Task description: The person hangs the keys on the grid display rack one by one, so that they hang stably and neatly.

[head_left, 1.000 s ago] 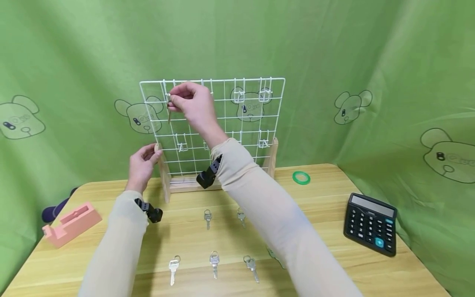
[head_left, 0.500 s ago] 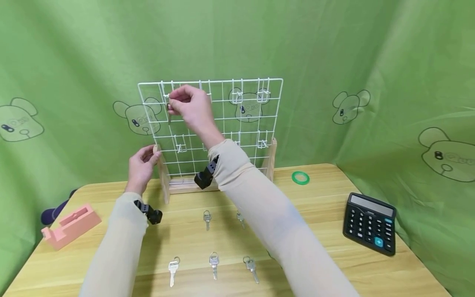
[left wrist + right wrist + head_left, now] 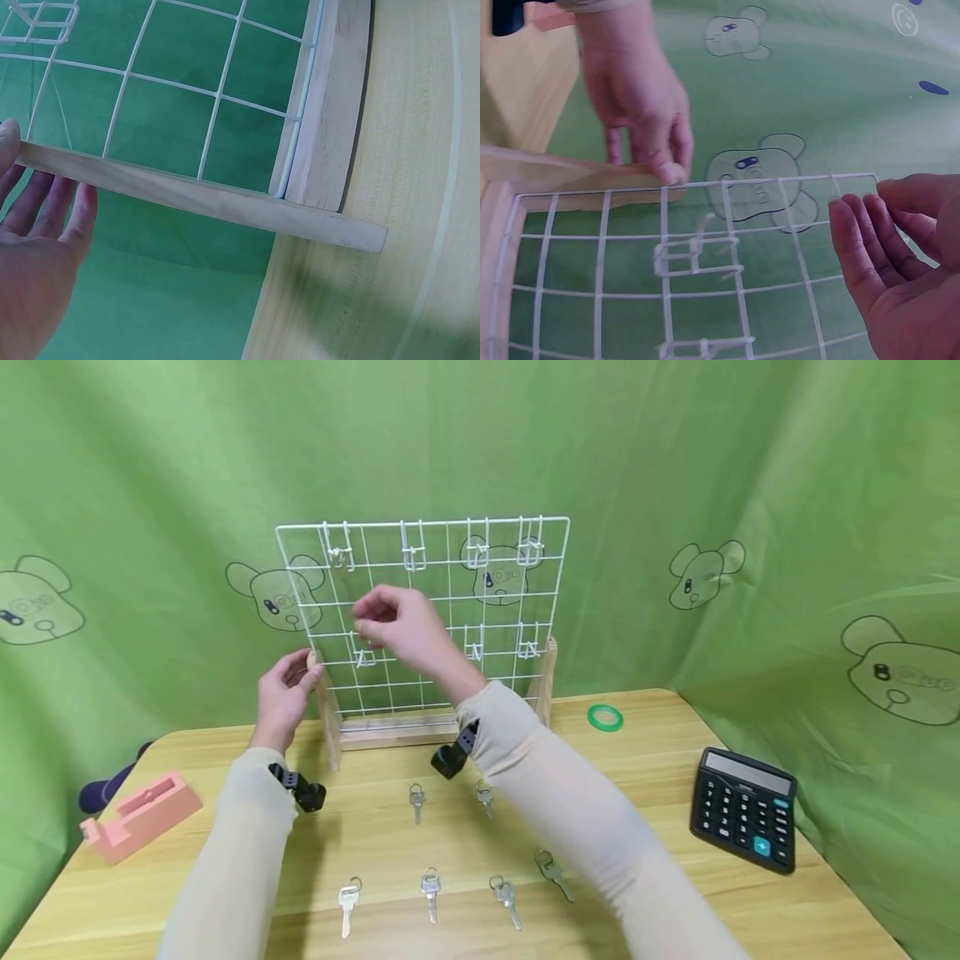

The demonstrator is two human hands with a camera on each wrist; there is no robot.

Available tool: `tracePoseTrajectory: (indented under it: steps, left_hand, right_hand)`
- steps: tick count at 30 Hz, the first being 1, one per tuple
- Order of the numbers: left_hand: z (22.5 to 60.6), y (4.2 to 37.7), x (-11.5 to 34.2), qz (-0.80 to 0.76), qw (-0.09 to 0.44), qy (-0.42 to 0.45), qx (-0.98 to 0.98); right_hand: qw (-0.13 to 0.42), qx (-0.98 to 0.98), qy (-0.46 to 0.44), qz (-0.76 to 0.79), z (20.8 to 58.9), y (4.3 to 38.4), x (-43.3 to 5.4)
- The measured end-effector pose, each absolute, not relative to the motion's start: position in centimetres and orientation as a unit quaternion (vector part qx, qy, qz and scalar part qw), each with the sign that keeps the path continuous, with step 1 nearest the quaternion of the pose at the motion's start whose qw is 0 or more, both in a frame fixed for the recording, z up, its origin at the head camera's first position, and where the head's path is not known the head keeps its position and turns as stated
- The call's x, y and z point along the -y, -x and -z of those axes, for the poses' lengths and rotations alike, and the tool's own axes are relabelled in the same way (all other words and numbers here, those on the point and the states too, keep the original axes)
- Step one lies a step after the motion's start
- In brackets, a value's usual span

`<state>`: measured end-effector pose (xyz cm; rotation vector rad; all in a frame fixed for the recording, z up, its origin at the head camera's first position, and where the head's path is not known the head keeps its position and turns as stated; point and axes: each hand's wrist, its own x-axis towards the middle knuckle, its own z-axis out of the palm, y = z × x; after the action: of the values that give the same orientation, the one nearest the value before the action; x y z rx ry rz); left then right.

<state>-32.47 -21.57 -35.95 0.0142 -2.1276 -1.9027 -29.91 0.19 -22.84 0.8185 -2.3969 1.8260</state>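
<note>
A white wire grid rack (image 3: 448,602) stands upright in a wooden frame, with several white hooks on it. My left hand (image 3: 285,693) holds the top of the left wooden upright (image 3: 172,191), thumb on one side and fingers on the other. In front of the grid, below and right of the top left hook (image 3: 337,557), is my right hand (image 3: 408,622); its fingers are loosely bent with nothing between them. Small metal shows at that hook. Several keys with rings, among them a silver key (image 3: 348,906) and a toothed key (image 3: 431,893), lie on the table.
A pink tape dispenser (image 3: 142,818) sits at the table's left edge, a dark purple object (image 3: 105,789) behind it. On the right are a green tape ring (image 3: 605,717) and a black calculator (image 3: 744,810). Green curtain (image 3: 637,460) surrounds the table.
My right hand has let go of the key at the top left hook and moved down and right. The key at the right, hidden by the sleeve, now shows. My left hand keeps its hold.
</note>
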Motion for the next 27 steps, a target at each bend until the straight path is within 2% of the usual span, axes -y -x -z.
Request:
tracePoseTrajectory:
  steps: [17,27]
  left_hand:
    - [36.0,32.7,21.5,0.658,0.143,-0.009,0.739]
    - [36.1,32.5,21.6,0.658,0.143,-0.01,0.739]
  right_hand:
    - [-0.042,0.834,-0.305,-0.457,29.8,27.8,-4.5]
    - [-0.057,0.861,-0.298,-0.409,33.1,27.2,-6.0]
